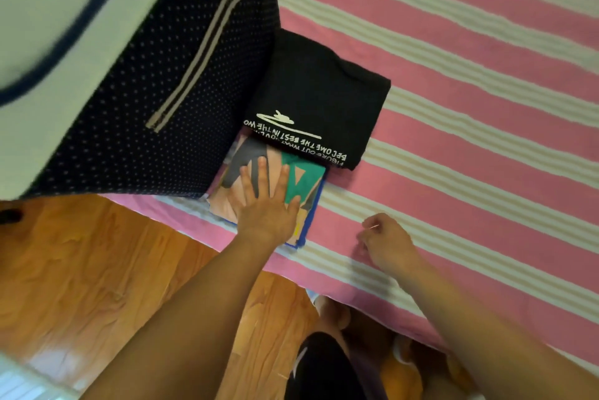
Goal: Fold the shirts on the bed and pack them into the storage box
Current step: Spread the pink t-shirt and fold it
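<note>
At bed edge | left hand (pixel 264 205) flat on soft folded colourful shirt (pixel 301 185) | right hand (pixel 385 242) loosely curled, holding nothing | light, floppy: lift from beneath both sides

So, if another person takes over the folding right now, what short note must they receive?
Left hand: open, fingers spread, pressing flat on the folded colourful print shirt at the bed edge.
Right hand: loosely curled, holding nothing, on the pink striped bedsheet.
The folded black T-shirt with white lettering overlaps the far end of the colourful one. The navy dotted storage box stands on the bed, touching both shirts.
Done: both shirts are folded.
Left: put both into the box. Its inside is blurred here, so the contents cannot be told.
</note>
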A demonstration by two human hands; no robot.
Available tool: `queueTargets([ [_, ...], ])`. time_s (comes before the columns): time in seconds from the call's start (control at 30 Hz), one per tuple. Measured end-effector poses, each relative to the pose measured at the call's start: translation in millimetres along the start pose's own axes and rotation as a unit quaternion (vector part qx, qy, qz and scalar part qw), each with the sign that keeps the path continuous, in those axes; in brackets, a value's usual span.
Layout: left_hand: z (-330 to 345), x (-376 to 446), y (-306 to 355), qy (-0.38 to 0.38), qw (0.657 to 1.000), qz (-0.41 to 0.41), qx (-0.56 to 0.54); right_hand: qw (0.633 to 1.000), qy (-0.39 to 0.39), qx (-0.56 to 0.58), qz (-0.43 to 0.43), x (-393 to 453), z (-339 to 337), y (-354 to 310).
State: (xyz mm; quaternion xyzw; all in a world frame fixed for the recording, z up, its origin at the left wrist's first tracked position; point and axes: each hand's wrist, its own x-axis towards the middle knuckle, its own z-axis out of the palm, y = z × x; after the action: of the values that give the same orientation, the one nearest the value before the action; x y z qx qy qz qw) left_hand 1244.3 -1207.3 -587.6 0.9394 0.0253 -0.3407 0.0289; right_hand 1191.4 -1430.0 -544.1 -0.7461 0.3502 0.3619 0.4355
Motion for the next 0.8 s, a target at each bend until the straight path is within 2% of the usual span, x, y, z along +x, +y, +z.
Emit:
queueTargets([
  [0.1,-29,-45,26,-0.052,0.998,-0.033,-0.032,0.998,-0.032,-0.049,-0.006,-36,-32,14],
  [0.17,-46,-85,50,-0.055,0.997,-0.013,-0.045,0.997,-0.029,-0.064,-0.016,-65,-63,29],
  [0.23,-58,-119,77,-0.086,0.994,0.016,-0.067,0.999,-0.017,-0.04,-0.002,-94,-99,44],
  [0.3,-73,-150,114,-0.152,0.979,0.043,-0.129,1.0,0.01,0.009,0.025,-120,-137,65],
  [0.37,-92,-178,164,-0.18,0.966,0.089,-0.165,0.997,0.044,0.061,0.033,-148,-179,87],
  [0.53,-125,-251,323,-0.168,0.937,0.214,-0.218,0.982,0.135,0.13,0.015,-199,-289,168],
  [0.7,-109,-307,461,-0.188,0.92,0.246,-0.238,0.976,0.172,0.126,0.039,-206,-383,276],
  [0.8,-88,-335,517,-0.226,0.911,0.219,-0.267,0.975,0.185,0.105,0.059,-207,-425,339],
])
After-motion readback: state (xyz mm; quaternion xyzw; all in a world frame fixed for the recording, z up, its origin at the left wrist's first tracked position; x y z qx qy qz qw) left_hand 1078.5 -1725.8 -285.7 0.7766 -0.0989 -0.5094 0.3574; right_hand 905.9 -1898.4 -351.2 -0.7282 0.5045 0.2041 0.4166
